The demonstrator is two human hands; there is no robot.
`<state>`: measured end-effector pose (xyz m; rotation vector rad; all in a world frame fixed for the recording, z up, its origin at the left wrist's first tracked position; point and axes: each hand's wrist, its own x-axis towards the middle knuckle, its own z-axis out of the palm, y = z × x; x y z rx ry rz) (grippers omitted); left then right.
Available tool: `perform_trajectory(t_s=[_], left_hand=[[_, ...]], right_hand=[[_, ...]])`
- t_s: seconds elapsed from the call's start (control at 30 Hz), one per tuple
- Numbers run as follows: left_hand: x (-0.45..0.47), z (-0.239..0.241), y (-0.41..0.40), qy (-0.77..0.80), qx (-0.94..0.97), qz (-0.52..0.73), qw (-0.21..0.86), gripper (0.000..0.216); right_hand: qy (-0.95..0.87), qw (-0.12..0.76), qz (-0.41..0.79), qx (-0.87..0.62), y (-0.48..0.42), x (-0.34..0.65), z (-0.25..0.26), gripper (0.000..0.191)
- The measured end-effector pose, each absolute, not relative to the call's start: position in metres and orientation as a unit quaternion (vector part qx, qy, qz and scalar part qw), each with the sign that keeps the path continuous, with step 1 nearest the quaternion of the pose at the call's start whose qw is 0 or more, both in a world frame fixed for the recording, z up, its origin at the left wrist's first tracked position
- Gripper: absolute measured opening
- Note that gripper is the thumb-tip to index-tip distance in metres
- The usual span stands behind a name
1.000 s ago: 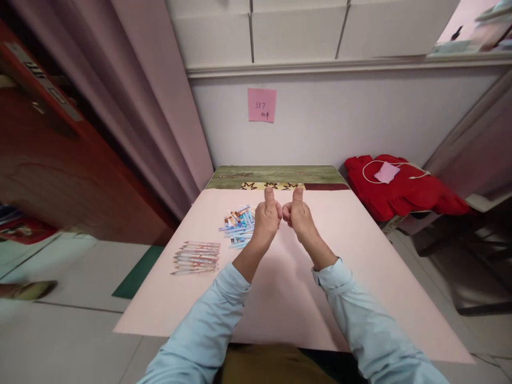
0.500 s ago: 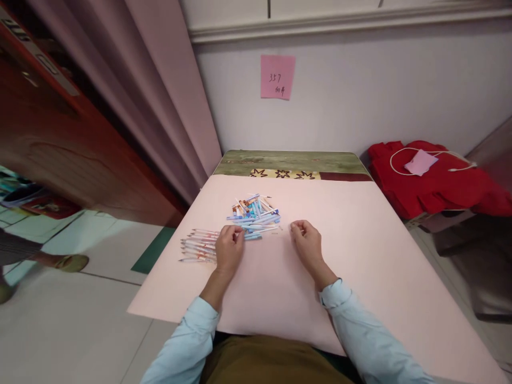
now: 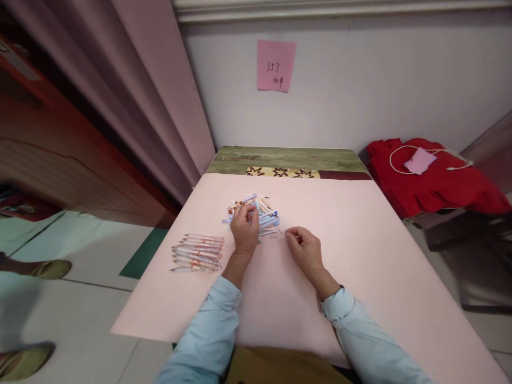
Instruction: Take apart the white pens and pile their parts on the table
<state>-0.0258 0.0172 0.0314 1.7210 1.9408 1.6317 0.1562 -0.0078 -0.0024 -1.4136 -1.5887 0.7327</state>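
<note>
A loose heap of pen parts [image 3: 262, 212], blue, white and orange, lies in the middle of the pink table sheet [image 3: 360, 250]. My left hand [image 3: 244, 229] is over the heap's near left side, fingers curled down and pinching into the parts. My right hand [image 3: 304, 248] rests on the sheet just right of the heap, fingers curled together near a few small loose bits [image 3: 274, 235]. A neat row of assembled pens [image 3: 198, 252] lies to the left of my left hand.
A pink note [image 3: 276, 65] is stuck on the wall behind the table. A red cloth with a white cable and pink pad [image 3: 428, 176] sits to the right. A curtain [image 3: 152, 101] hangs at left. Another person's shoes [image 3: 44, 269] are on the floor, far left.
Both hands came down from a thumbs-up pose to the table. My left hand then moved from the pen row up onto the heap; the right hand stayed beside it.
</note>
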Motion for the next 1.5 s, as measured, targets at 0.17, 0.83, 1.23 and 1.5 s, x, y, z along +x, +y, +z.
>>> perform_trajectory(t_s=[0.17, 0.83, 1.23, 1.5], left_hand=[[-0.042, 0.018, 0.016, 0.616, 0.576, 0.536, 0.03, 0.01], [-0.072, 0.042, 0.001, 0.647, 0.728, 0.222, 0.057, 0.007], [-0.073, 0.056, 0.0, 0.606, 0.746, 0.254, 0.108, 0.012], [-0.027, 0.064, 0.036, 0.471, 0.363, 0.662, 0.456, 0.026]], right_hand=[[-0.679, 0.424, 0.254, -0.543, -0.005, 0.148, 0.0, 0.016], [-0.78, 0.285, 0.185, -0.525, 0.014, 0.121, 0.002, 0.016], [-0.811, 0.298, 0.137, -0.484, 0.018, 0.149, 0.015, 0.015], [-0.608, 0.511, 0.293, -0.532, 0.02, 0.159, 0.009, 0.019]])
